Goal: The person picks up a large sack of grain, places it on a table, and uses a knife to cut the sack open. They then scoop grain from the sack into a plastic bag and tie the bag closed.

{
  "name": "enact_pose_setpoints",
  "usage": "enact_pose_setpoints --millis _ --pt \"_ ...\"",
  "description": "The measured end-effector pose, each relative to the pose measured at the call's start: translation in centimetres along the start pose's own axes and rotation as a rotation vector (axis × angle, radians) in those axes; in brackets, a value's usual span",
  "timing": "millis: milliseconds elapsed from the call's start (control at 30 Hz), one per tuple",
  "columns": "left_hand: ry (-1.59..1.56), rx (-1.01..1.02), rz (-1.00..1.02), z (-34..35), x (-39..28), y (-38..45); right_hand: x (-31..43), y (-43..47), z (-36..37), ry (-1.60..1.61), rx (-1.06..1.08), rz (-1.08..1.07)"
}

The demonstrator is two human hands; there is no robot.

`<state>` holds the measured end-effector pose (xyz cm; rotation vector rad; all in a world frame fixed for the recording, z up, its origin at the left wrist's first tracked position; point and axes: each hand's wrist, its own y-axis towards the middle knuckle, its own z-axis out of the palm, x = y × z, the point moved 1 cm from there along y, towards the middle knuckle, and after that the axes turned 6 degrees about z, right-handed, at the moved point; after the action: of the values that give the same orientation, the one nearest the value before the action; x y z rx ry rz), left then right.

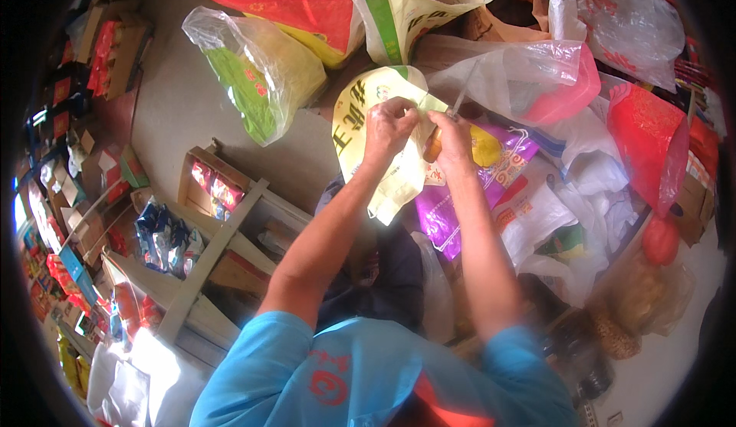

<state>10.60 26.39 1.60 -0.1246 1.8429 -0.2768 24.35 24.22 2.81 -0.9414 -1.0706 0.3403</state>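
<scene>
A pale yellow printed bag (pixel 368 111) with a green stripe lies before me. My left hand (pixel 391 125) pinches its upper part between thumb and fingers. Close beside it, my right hand (pixel 451 139) grips a screwdriver-like tool with an amber handle (pixel 432 146). Its thin metal shaft (pixel 467 85) slants up and away; I cannot make out the tip. The right thumb is at the bag's edge, near the left fingertips. Beneath my right forearm lies a purple printed bag (pixel 440 214) with a white drawstring. The left fingers hide part of the pinched spot.
Beyond my hands stand open bags of goods: a clear and green bag (pixel 247 82), a red bag (pixel 305 19) and a cream bag with a green stripe (pixel 388 27). White plastic bags (pixel 592 180) lie at right. Wooden shelving (pixel 213 260) with packets stands at left.
</scene>
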Motion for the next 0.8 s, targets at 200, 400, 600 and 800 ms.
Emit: enact_pose_setpoints --millis 200,400,600,800 --pt "-0.529 -0.069 -0.400 1.5 0.6 -1.7 -2.3 1.0 -1.2 0.192 -0.036 0.187" --pt "-0.300 0.011 -0.200 0.0 1.0 -1.1 -0.2 -0.3 -0.5 -0.027 -0.010 0.067" --pt "0.241 0.126 0.086 -1.3 -1.4 0.3 0.7 -0.8 -0.1 -0.253 -0.026 -0.077" --pt "0.450 0.297 0.306 -2.0 -1.5 2.3 2.2 -1.2 0.6 -0.465 0.023 -0.213"
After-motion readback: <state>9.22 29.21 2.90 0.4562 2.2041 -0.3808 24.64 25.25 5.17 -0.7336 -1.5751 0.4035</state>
